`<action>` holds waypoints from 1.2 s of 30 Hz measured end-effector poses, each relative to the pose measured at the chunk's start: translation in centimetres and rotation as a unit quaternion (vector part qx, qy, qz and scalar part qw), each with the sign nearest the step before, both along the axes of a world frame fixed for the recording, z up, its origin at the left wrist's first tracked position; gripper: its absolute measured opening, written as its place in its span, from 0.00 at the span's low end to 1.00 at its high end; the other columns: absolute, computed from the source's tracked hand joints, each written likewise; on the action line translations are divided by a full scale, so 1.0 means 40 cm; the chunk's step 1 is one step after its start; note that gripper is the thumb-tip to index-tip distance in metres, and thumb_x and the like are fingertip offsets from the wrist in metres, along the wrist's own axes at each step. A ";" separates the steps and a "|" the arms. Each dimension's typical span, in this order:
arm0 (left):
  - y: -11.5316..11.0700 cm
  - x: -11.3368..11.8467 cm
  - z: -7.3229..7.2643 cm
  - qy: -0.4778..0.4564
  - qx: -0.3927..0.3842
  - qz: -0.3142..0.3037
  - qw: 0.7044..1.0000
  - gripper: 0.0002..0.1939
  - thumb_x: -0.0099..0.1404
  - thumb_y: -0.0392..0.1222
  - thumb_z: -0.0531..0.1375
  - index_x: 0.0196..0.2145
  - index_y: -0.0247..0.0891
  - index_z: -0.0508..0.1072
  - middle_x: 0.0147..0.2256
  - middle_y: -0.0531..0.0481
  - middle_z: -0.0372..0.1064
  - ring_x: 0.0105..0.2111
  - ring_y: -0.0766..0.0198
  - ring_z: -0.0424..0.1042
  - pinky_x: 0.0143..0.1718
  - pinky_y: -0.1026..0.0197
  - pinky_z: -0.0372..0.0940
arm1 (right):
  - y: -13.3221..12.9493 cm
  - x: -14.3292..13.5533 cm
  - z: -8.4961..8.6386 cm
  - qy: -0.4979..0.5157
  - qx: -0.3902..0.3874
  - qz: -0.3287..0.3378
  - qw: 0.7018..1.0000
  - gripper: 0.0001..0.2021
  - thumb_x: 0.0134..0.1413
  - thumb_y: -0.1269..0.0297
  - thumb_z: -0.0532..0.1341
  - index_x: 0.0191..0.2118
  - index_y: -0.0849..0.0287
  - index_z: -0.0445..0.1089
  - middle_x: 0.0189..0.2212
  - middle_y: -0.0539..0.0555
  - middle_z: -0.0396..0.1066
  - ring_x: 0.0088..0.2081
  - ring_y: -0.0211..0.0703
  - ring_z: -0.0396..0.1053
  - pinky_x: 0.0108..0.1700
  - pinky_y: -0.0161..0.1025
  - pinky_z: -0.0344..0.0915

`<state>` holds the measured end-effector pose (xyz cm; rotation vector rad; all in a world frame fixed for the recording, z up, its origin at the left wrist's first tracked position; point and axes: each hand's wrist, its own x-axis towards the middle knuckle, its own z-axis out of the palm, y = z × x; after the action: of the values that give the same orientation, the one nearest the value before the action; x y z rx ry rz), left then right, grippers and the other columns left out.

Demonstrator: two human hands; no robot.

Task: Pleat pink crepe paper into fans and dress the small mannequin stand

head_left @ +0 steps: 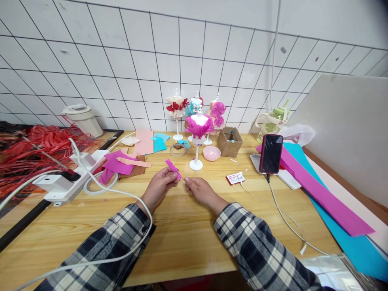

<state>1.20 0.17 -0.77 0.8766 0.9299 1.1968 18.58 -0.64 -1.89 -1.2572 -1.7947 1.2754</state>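
My left hand (159, 186) pinches a small strip of magenta crepe paper (172, 167) over the wooden table (182, 226). My right hand (201, 190) meets it at the strip's lower end, fingertips touching the paper. Both sleeves are plaid. Just beyond the hands stands a small white mannequin stand (198, 139) wearing a magenta paper skirt. Behind it stand three more dressed mini mannequins (197, 107) against the tiled wall.
Pink and magenta paper scraps (121, 163) lie at left by a white power strip (65, 180) with cables. A cardboard box (230, 141), pink dish (211, 153), propped phone (270, 153), long magenta and blue paper sheets (321, 194) and red raffia (33, 149) surround the work spot.
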 end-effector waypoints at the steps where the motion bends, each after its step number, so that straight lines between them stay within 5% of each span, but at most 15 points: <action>1: 0.000 0.000 0.001 0.001 0.000 0.001 1.000 0.13 0.48 0.39 0.70 0.32 0.36 0.74 0.27 0.53 0.70 0.25 0.71 0.67 0.29 0.68 0.63 | -0.001 0.000 0.002 0.000 -0.003 0.000 1.000 0.22 0.65 0.50 0.47 0.25 0.58 0.61 0.16 0.45 0.57 0.20 0.34 0.56 0.25 0.31 0.53; 36: -0.004 0.004 0.010 0.017 -0.001 0.002 1.000 0.13 0.48 0.39 0.70 0.32 0.35 0.73 0.27 0.53 0.71 0.26 0.70 0.68 0.32 0.67 0.64 | 0.003 0.002 -0.002 0.028 -0.036 0.008 0.999 0.21 0.64 0.49 0.48 0.25 0.58 0.60 0.16 0.44 0.56 0.18 0.32 0.53 0.22 0.31 0.51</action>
<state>1.35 0.03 -0.39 0.8965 0.9596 1.1872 18.68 -0.50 -1.99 -1.2345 -1.7374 1.3814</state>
